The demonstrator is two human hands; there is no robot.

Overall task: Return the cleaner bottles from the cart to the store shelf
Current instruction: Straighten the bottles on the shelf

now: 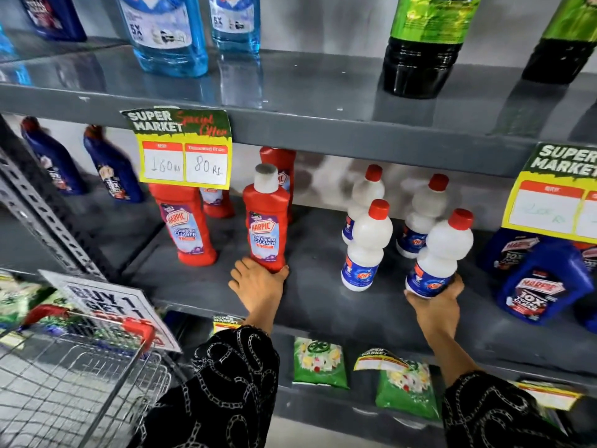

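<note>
Two hands gripping | left hand [258,279]: red Harpic bottle [266,231] | right hand [434,297]: white bottle [439,253]

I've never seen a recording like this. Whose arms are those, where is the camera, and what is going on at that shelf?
There is no machine here: a person wears a wide-angle camera on the head, so you look down along their own two arms in black patterned sleeves. It is a single picture from that one view.

The left hand grips the base of a red Harpic bathroom cleaner bottle, which stands upright on the grey middle shelf. The right hand holds a white bottle with a red cap by its bottom, tilted a little, at the shelf's front.

More red and white bottles already stand on that shelf, with blue Harpic bottles to the right. Green packets lie on the shelf below. The wire shopping cart is at the lower left.
</note>
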